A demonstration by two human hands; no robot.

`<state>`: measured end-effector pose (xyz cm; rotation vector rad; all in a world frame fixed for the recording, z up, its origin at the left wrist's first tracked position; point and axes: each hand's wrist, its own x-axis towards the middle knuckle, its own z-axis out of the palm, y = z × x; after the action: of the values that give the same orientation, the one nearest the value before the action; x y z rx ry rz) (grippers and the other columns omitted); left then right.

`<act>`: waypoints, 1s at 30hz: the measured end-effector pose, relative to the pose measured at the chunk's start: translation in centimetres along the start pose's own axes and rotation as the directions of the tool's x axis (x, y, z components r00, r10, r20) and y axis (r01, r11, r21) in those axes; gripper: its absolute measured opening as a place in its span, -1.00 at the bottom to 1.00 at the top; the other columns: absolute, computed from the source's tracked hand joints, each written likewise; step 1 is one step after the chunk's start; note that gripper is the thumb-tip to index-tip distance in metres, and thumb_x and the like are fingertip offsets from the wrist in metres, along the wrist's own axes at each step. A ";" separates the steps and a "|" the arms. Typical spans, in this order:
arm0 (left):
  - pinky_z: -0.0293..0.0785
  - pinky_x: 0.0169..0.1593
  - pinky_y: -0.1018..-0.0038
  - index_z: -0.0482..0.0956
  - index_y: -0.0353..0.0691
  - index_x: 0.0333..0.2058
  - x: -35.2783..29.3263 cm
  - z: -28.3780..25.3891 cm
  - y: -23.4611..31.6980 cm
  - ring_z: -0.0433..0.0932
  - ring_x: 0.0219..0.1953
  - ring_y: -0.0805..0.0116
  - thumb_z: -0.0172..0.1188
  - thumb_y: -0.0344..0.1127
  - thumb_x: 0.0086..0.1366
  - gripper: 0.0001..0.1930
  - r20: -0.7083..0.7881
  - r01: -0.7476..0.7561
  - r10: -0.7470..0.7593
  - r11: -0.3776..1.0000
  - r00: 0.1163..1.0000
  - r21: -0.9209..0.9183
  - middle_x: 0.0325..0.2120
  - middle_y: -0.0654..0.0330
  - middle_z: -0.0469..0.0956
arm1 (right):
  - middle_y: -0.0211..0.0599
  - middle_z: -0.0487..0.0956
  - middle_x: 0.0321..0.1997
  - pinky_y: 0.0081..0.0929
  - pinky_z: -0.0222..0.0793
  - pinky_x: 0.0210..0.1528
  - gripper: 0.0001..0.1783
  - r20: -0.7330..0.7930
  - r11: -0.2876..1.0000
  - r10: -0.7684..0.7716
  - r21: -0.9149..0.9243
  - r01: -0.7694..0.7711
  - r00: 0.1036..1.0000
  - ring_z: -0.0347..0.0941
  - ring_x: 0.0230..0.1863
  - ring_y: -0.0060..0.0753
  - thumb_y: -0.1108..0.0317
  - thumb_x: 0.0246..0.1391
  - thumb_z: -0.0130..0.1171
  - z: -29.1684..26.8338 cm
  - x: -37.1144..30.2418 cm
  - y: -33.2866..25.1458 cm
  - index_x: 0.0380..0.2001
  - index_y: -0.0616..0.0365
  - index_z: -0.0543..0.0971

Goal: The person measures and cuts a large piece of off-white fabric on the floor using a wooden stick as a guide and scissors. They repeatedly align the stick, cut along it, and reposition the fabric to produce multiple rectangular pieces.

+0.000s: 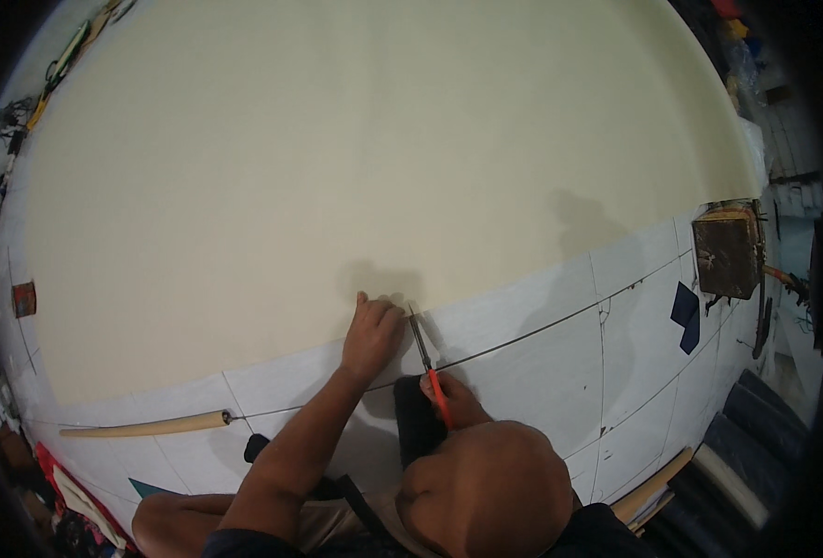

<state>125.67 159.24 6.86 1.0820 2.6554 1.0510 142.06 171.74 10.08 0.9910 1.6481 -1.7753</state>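
Right up close, a bent bare knee [490,488] fills the near middle of the white tiled floor [523,358], and to the right, by the floor's near right corner, dark rolls [765,414] lie bunched together. Off to the left, near the floor's left side, a tan tapered tube [146,426] lies lengthwise, just short of the big sheet. Now just past the knee, and here's the action: the right hand [456,402] has its fingers wrapped around the orange handle of the scissors [427,358], a firm grasp, dark blades pointing away, tips right at the near edge of the cream sheet [355,167]. Beside them on the left, the left hand [374,330] rests on that same edge, fingers bent (whether they pinch the sheet or merely press it, I cannot tell). Over toward the floor's right edge, dark blue scraps [686,318] lie on the tiles, and just beyond them a dark brown block [728,253] sits by the sheet's right corner. And far out, the sheet sweeps on, broad and pale, with assorted tools [67,51] strewn along the far left edge.
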 end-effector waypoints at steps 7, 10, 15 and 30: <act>0.14 0.24 -0.11 0.50 -0.23 -0.32 -0.2 0.2 -0.1 0.48 -0.24 0.11 0.26 -0.48 0.05 -0.81 -0.023 0.022 -0.022 0.999 1.000 0.026 -0.36 0.13 0.46 | -0.07 0.54 -0.29 -0.34 0.28 -0.06 -0.39 0.019 0.985 0.069 -0.158 -0.065 0.997 0.44 -0.18 -0.31 -0.17 0.17 -0.01 0.1 -1.1 -4.4 -0.23 0.30 0.51; 0.13 0.25 -0.11 0.51 -0.23 -0.32 0.0 0.4 0.2 0.48 -0.24 0.11 0.26 -0.48 0.04 -0.81 -0.008 0.026 -0.026 0.999 1.000 0.018 -0.36 0.12 0.46 | -0.23 0.47 -0.43 -0.42 0.25 -0.25 -0.45 0.028 0.987 0.055 -0.154 -0.050 0.998 0.38 -0.35 -0.43 -0.14 0.19 -0.01 0.0 0.6 -1.4 -0.32 0.24 0.49; 0.13 0.25 -0.11 0.51 -0.23 -0.31 -0.1 0.3 0.1 0.48 -0.24 0.10 0.25 -0.49 0.03 -0.80 -0.013 0.022 -0.022 1.000 1.000 0.012 -0.36 0.12 0.46 | -0.49 0.33 -0.61 -0.57 0.21 -0.56 -0.56 -0.006 0.986 -0.045 -0.162 0.044 0.999 0.28 -0.63 -0.64 -0.07 0.22 0.00 0.5 1.0 -1.0 -0.43 0.12 0.44; 0.16 0.20 -0.10 0.54 -0.21 -0.39 -0.2 0.3 -0.3 0.47 -0.22 0.10 0.21 -0.48 0.05 -0.88 -0.006 0.065 -0.065 0.998 0.998 -0.008 -0.36 0.15 0.47 | -0.45 0.40 -0.62 -0.55 0.22 -0.59 -0.48 -0.041 0.985 -0.059 -0.163 0.052 0.997 0.29 -0.65 -0.61 -0.14 0.18 0.02 1.1 1.9 -0.7 -0.41 0.18 0.47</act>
<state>125.78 159.16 6.42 0.9856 2.6696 1.0530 140.20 170.96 8.99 0.9259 1.8326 -1.6342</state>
